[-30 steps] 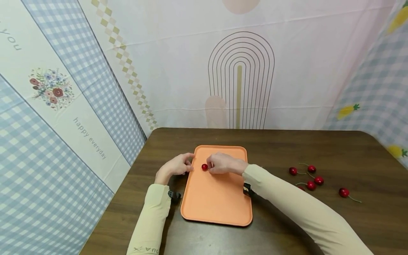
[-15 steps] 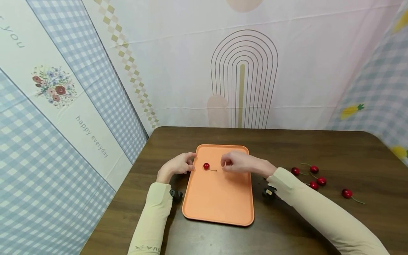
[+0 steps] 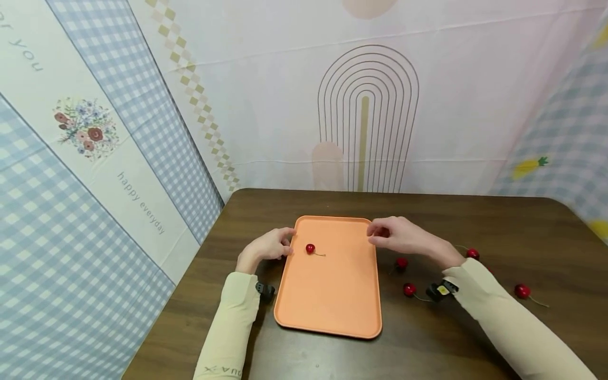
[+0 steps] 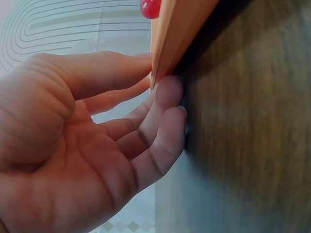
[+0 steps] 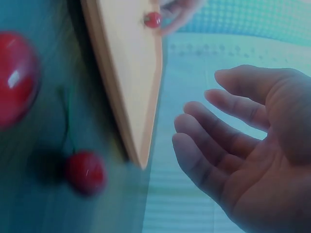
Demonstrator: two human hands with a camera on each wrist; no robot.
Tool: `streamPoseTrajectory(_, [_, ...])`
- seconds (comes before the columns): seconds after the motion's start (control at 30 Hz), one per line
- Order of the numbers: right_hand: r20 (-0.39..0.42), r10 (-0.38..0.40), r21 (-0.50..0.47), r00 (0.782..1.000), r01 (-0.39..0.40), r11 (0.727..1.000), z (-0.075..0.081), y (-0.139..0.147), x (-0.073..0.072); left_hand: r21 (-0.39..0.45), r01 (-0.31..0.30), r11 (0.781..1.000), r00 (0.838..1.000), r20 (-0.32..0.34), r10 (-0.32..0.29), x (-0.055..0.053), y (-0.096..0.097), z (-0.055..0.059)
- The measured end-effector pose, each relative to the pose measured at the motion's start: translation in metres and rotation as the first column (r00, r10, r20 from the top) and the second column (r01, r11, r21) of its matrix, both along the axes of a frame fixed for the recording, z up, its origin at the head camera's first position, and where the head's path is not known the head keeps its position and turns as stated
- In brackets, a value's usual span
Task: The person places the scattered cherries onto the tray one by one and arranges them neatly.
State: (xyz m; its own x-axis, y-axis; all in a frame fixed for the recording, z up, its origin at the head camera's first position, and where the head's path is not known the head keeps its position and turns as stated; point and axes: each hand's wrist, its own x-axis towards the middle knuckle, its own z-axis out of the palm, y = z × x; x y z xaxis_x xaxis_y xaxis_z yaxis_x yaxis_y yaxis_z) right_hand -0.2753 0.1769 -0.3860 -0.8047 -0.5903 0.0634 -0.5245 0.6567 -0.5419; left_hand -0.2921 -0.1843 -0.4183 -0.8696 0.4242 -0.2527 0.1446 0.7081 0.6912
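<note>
A red cherry (image 3: 310, 248) with its stem lies on the orange tray (image 3: 332, 295), toward the far left. My left hand (image 3: 267, 245) holds the tray's left rim. In the left wrist view, the thumb (image 4: 116, 73) touches the rim and curled fingertips (image 4: 170, 92) lie against the tray's outer side, close to the tabletop. Over the tray's far right corner hovers my right hand (image 3: 399, 235), its fingers loosely bent and nothing between them. Below it on the table are a cherry (image 3: 401, 263) and a nearer cherry (image 3: 409, 289), beside the tray.
Farther right on the brown wooden table (image 3: 332, 361) lie a cherry (image 3: 472, 253), partly behind the right sleeve, and a stemmed cherry (image 3: 522, 291). A patterned cloth (image 3: 266, 105) hangs behind and to the left of the table.
My right hand has let go of the cherry on the tray and moved right, to the tray's far right corner. The left hand stays at the left rim.
</note>
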Motion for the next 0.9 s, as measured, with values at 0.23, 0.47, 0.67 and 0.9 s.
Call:
streamPoseTrajectory(0.23, [0.004,-0.075,0.000,0.997,0.075,0.997,0.002,0.036,0.007,-0.004,0.001,1.000,1.000,0.003,-0.001,0.000,0.001,0.002])
streamPoseTrajectory(0.47, [-0.010,-0.163,-0.015,0.987,0.162,0.987,0.006,0.067,0.005,-0.014,-0.015,1.000,1.000,0.002,0.015,0.002,0.000,0.000])
streamPoseTrajectory(0.67, [0.029,-0.200,0.010,0.979,0.200,0.980,0.014,0.091,0.003,-0.012,-0.017,1.000,1.000,0.005,0.017,0.003,0.002,0.000])
streamPoseTrajectory(0.9, [0.037,-0.221,0.097,0.974,0.217,0.971,0.013,0.112,-0.005,-0.009,-0.014,1.000,1.000,0.005,0.014,0.002,0.002,0.001])
